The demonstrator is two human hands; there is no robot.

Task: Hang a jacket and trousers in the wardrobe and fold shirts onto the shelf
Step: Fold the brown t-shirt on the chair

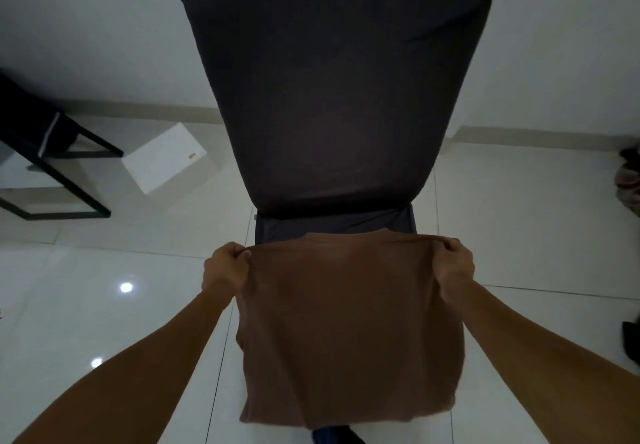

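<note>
A brown shirt (349, 333) hangs flat in front of me, stretched between both hands at its top edge. My left hand (227, 267) grips the upper left corner, fingers curled round the cloth. At the upper right corner my right hand (453, 267) grips it the same way. Behind the shirt stands a chair with a dark cover (329, 97); the shirt's top edge overlaps the seat. A bit of dark blue cloth (332, 436) shows below the shirt's lower edge.
White glossy tiled floor (104, 305) all around. A white box (169, 161) sits on the floor to the left, beside a black metal frame (52, 173). Some clothing or a bag (628, 180) lies at the right edge. A white wall is behind the chair.
</note>
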